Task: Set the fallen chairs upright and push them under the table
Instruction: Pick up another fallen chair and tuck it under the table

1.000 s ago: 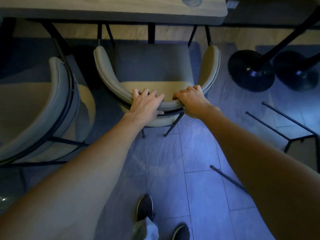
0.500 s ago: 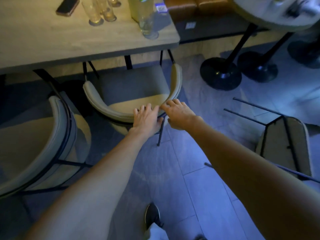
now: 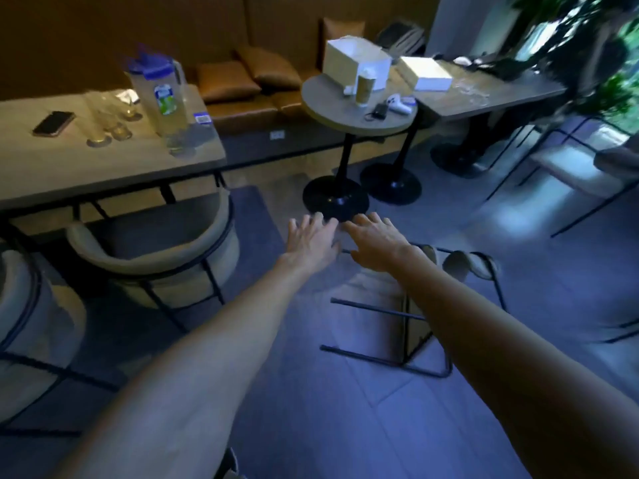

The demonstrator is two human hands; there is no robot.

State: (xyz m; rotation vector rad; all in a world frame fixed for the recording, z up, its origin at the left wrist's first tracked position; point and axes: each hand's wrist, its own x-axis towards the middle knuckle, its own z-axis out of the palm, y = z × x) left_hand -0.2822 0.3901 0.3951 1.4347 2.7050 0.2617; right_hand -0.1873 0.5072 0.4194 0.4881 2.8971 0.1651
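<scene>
A beige chair [image 3: 152,257] stands upright with its seat tucked under the wooden table [image 3: 103,167]. Part of a second upright chair [image 3: 31,316] shows at the left edge. To the right a fallen chair [image 3: 415,305] lies on its side on the floor, black legs pointing left, its beige back rim [image 3: 463,264] beyond my right arm. My left hand [image 3: 311,240] and my right hand [image 3: 375,245] hover side by side with fingers spread, holding nothing, above the floor between the tucked chair and the fallen one.
A round pedestal table [image 3: 359,115] with a black base [image 3: 335,200] stands just beyond my hands, a second base beside it. The wooden table carries a phone [image 3: 53,123], glasses and a jug [image 3: 157,95]. Another chair [image 3: 581,178] stands at the right. A bench with cushions runs along the back.
Both hands have let go of the tucked chair's backrest and swung right with fingers spread. My view has lifted and turned right, so the fallen chair is now below my right arm.
</scene>
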